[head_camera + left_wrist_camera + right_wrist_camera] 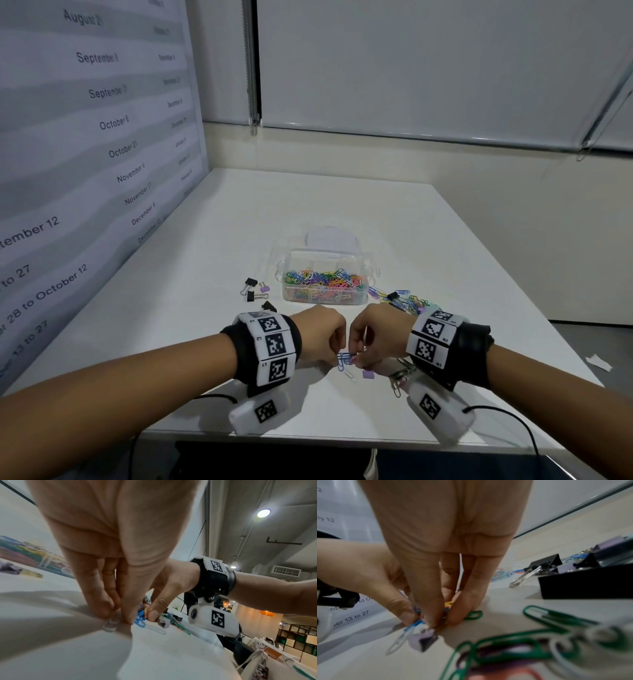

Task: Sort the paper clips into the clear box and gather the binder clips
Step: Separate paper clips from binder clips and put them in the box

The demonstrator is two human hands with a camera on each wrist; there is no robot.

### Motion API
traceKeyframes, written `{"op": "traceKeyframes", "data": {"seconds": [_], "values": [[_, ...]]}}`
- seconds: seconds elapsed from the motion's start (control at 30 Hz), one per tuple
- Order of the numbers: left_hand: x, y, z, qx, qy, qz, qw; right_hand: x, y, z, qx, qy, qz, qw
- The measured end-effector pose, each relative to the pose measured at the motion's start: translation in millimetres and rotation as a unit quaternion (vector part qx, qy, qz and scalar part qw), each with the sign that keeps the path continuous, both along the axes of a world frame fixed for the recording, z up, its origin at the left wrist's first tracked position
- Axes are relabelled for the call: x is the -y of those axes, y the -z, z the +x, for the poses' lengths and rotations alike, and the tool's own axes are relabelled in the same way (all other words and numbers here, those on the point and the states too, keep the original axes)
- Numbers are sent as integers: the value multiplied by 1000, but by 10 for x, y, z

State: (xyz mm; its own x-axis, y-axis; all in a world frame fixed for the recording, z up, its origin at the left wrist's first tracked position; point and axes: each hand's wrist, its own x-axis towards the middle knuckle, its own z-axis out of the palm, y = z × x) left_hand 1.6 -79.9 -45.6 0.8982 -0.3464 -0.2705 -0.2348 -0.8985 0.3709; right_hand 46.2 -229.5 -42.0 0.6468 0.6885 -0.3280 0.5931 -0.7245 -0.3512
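Note:
My left hand (334,353) and right hand (359,356) meet low over the table's near edge. Both pinch one small tangle of paper clips (343,359), mostly blue with some orange (141,616). A pale clip (157,629) trails from it onto the table. A small purple binder clip (423,641) lies right under my right fingertips (435,620); whether it is hooked to the tangle I cannot tell. The clear box (356,257) stands open behind my hands, holding several coloured paper clips. Black and purple binder clips (254,291) lie left of the box.
A loose heap of paper clips and binder clips (407,299) lies right of the box. Green and purple clips (505,653) and a black binder clip (546,562) lie close by my right wrist. A printed wall panel (85,154) borders the table on the left.

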Motion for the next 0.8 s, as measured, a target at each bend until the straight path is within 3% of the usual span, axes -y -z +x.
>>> {"op": "traceKeyframes", "data": {"seconds": [0.27, 0.37, 0.67, 0.8], "values": [[22, 4, -27, -18, 27, 1, 999, 17, -80, 133, 4, 17, -23, 1000], [4, 0, -32, -6, 35, 16, 999, 2, -244, 258, -11, 34, 11, 999], [-144, -17, 99, 11, 11, 50, 999, -174, -469, 743, 89, 128, 137, 978], [-147, -21, 87, -5, 18, 32, 999, -142, -350, 754, 115, 117, 127, 978]]}}
